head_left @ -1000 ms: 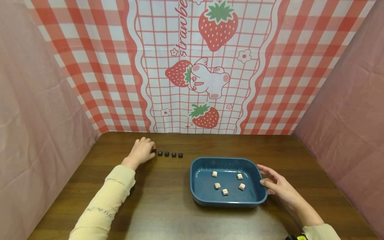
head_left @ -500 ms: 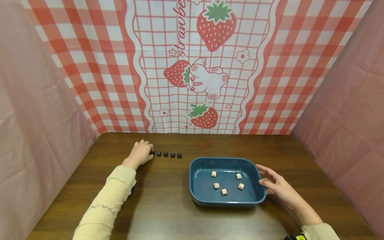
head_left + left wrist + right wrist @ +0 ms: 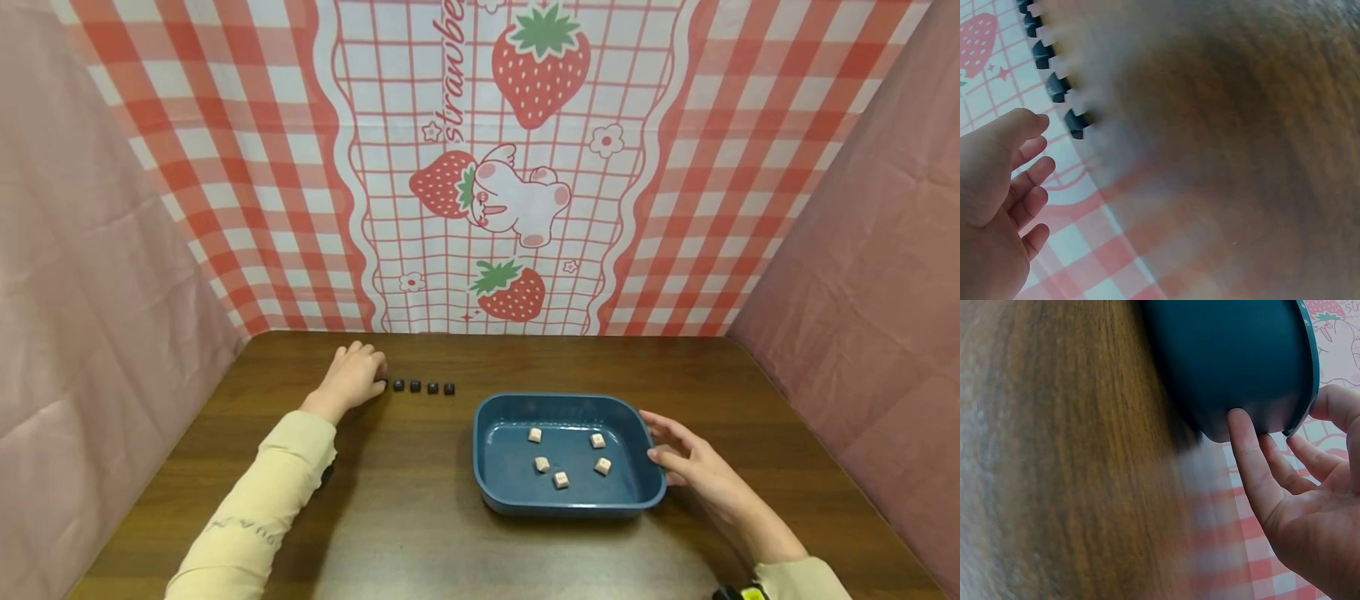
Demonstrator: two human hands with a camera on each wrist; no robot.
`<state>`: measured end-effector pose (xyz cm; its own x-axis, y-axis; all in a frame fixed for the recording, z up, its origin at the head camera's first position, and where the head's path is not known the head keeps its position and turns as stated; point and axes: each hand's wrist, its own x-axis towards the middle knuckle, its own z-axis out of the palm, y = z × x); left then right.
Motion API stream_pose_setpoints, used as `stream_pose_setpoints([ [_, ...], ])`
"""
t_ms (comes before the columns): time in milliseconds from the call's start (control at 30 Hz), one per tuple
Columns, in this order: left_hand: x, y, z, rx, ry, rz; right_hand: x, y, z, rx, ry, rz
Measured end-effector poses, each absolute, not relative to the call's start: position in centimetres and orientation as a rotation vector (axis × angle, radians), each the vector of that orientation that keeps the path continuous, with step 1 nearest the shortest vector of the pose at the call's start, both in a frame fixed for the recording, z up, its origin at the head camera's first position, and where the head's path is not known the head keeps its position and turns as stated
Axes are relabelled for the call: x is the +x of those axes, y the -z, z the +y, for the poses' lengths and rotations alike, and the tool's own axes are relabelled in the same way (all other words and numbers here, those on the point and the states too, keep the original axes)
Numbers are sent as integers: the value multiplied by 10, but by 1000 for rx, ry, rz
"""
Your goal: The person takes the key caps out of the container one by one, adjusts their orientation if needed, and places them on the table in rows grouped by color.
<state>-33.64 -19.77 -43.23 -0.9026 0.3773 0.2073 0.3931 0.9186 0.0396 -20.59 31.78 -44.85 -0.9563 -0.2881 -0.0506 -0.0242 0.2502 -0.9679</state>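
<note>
While the left hand (image 3: 351, 380), loosely curled and gripping nothing, sits by the end of five black keycaps (image 3: 416, 387) rowed on the desk (image 3: 405, 508), the right hand (image 3: 696, 465) pinches the blue tray (image 3: 566, 508) containing five pale keycaps (image 3: 561, 480).

Even light, glare on tabletop (image 3: 408, 542), left wrist view partly blurred

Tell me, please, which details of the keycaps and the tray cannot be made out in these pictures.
Leftmost black keycap: mostly hidden by the left hand in the head view.
Rightmost black keycap: cut off by the top edge of the left wrist view.
Markings on the pale keycaps: too small to read in the head view.
Blue tray: inside hidden by its own wall in the right wrist view.
</note>
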Motion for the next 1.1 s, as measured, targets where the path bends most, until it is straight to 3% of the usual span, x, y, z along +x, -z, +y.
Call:
stream_pose_setpoints([
  [1100,-294,361,-151,-532,148,-2870,-207,447,319,-226,1714,2339],
])
